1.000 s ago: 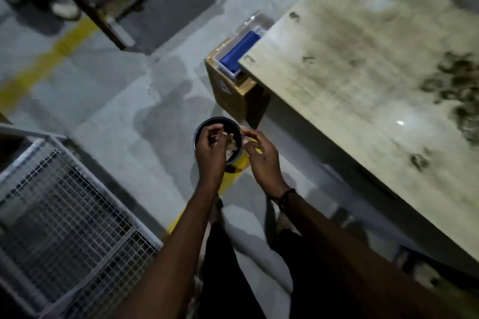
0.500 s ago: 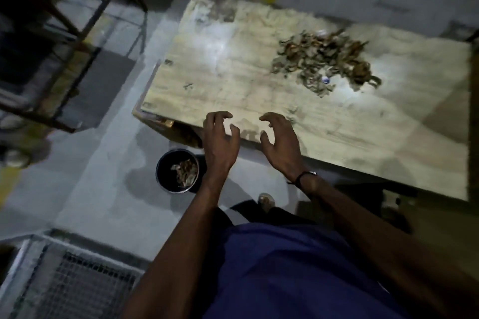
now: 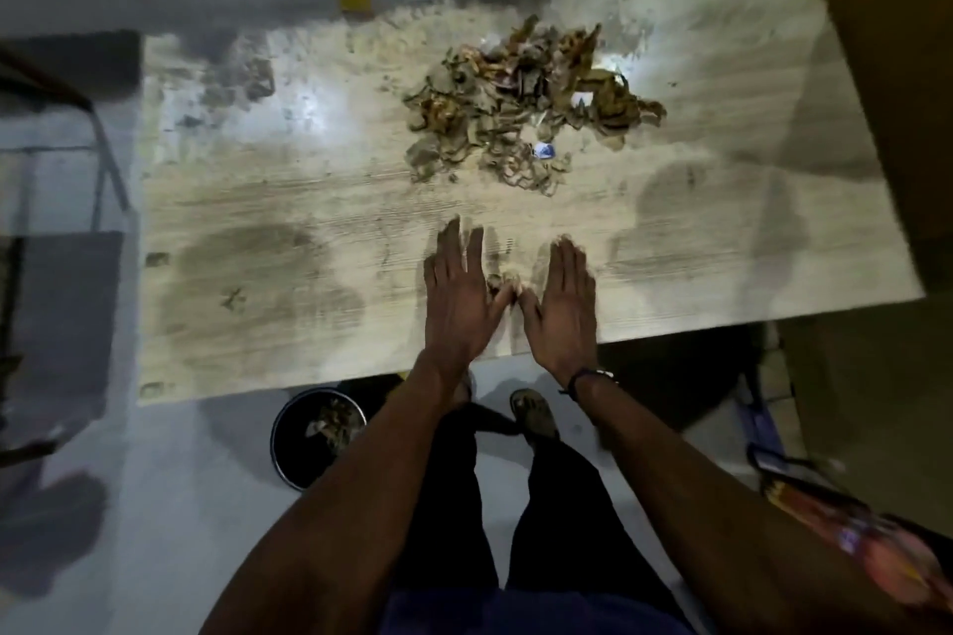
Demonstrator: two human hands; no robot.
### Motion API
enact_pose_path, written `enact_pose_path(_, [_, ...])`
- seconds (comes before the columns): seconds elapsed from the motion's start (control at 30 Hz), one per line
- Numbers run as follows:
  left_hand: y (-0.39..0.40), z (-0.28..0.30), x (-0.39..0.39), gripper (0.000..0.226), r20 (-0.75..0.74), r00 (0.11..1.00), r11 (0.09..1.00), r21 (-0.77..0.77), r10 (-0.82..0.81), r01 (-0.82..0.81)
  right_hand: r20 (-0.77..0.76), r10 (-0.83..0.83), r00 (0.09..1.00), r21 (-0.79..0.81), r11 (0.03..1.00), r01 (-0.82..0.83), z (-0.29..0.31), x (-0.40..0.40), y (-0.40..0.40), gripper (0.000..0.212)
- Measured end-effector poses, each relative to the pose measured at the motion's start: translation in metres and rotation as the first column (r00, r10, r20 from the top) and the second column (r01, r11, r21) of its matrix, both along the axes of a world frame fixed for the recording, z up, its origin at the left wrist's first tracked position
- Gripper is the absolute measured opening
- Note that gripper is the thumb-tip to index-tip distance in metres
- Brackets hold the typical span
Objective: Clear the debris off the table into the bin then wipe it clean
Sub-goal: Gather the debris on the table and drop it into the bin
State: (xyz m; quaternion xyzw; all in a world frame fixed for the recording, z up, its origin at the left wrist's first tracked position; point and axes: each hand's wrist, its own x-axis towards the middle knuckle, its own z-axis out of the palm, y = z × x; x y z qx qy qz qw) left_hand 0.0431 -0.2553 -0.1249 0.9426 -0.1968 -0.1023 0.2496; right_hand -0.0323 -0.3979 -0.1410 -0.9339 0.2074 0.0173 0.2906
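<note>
Head view: both hands are flat over the table (image 3: 258,232), fingers straight, grasping nothing — the left hand (image 3: 460,291) and the right hand (image 3: 562,307) are side by side, thumbs near each other. The debris (image 3: 521,108) lies in 1 pile beyond the fingertips. The bin (image 3: 289,438) stands on the floor — below the table's near edge.

We see our left hand (image 3: 459,294) and right hand (image 3: 559,304) flat on the desk (image 3: 258,232), maybe touching, near the debris (image 3: 521,108); the bin (image 3: 314,433) sits below.
</note>
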Motion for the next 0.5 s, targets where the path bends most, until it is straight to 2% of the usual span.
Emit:
enact_pose_path(0.13, [-0.001, -0.015, 0.039, 0.091, 0.078, 0.996, 0.997, 0.064, -0.041, 0.036, -0.013, -0.048, 0.999, -0.130, 0.990, 0.046, -0.014, 0.027, 0.001, 0.081])
enact_pose_path(0.37, [-0.018, -0.030, 0.130, 0.101, 0.187, 0.981, 0.994, 0.107, -0.046, 0.026, 0.052, -0.068, 0.996, -0.194, 0.978, 0.077, -0.023, 0.109, -0.031, 0.096])
enact_pose_path(0.5, [-0.025, -0.026, 0.163, 0.096, 0.251, 0.967, 0.995, 0.093, -0.043, 0.020, 0.055, -0.061, 0.997, -0.168, 0.983, 0.069, -0.015, 0.153, -0.052, 0.098])
